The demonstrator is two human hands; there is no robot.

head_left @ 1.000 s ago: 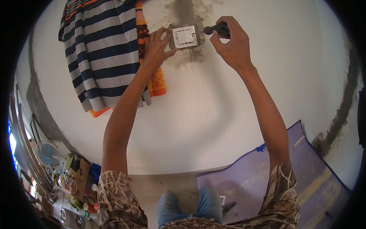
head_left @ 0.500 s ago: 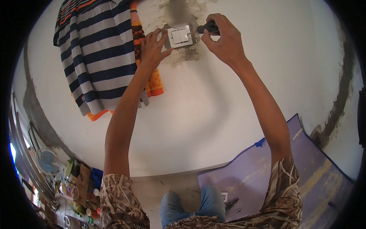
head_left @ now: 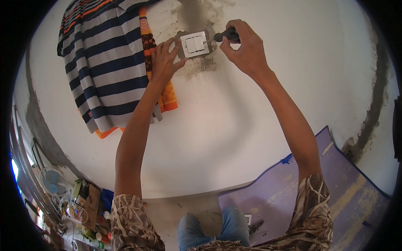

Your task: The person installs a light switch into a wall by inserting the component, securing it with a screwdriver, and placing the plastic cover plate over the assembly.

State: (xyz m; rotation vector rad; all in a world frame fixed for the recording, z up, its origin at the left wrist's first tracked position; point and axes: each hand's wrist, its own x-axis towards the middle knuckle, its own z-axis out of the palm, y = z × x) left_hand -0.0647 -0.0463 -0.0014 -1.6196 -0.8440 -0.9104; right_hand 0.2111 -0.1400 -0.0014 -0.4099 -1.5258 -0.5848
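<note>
A white two-rocker wall switch (head_left: 194,44) sits in a rough patch of grey mortar on the wall. My right hand (head_left: 248,50) is closed around the black handle of a screwdriver (head_left: 226,35). Its thin shaft points left, with the tip at the switch's right edge. To the left of the switch, my left hand (head_left: 164,62) rests on the wall, fingers spread and thumb near the plate's lower left corner. Whether those fingertips press on the frame is hard to tell.
Striped shirts (head_left: 106,62) hang on the wall beside my left hand. A purple mat (head_left: 272,196) lies at lower right, bearing a white frame (head_left: 248,219) and dark pliers-like tools (head_left: 255,227). A fan (head_left: 53,182) and a cardboard box (head_left: 92,205) stand among clutter at lower left.
My left hand's fingers have drawn slightly left, away from the plate's top corner. The screwdriver stays at the right edge of the switch. The whole view has shifted a little.
</note>
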